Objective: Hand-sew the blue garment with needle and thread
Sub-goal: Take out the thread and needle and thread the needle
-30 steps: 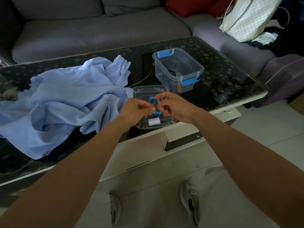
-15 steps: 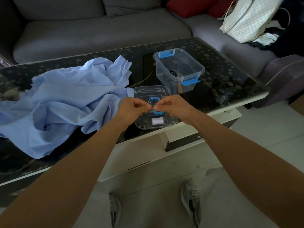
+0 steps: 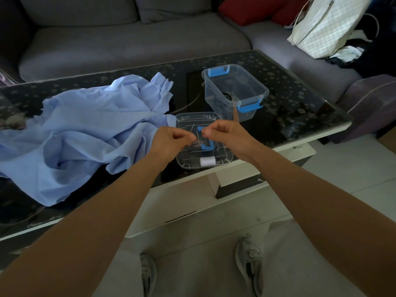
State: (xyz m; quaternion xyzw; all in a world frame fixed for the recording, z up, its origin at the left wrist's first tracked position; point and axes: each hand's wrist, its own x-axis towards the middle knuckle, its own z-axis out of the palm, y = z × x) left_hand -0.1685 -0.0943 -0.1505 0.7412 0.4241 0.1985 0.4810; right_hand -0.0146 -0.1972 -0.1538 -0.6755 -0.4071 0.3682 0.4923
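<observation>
The dark speckled glass coffee table point(image 3: 289, 99) carries all items. The blue garment point(image 3: 85, 133) lies crumpled over the table's left half, reaching the front edge. A clear storage box point(image 3: 214, 99) with blue latches stands open near the centre. Its upturned lid point(image 3: 184, 118) sits at the front edge, touching the garment, with a white thread spool point(image 3: 207, 162) inside. Left hand point(image 3: 171, 140): fingers curled, thumb and forefinger pinching an upright needle point(image 3: 192, 127). Right hand point(image 3: 227, 136): thumb and forefinger pressed together just beside the needle; whether they hold thread cannot be told.
</observation>
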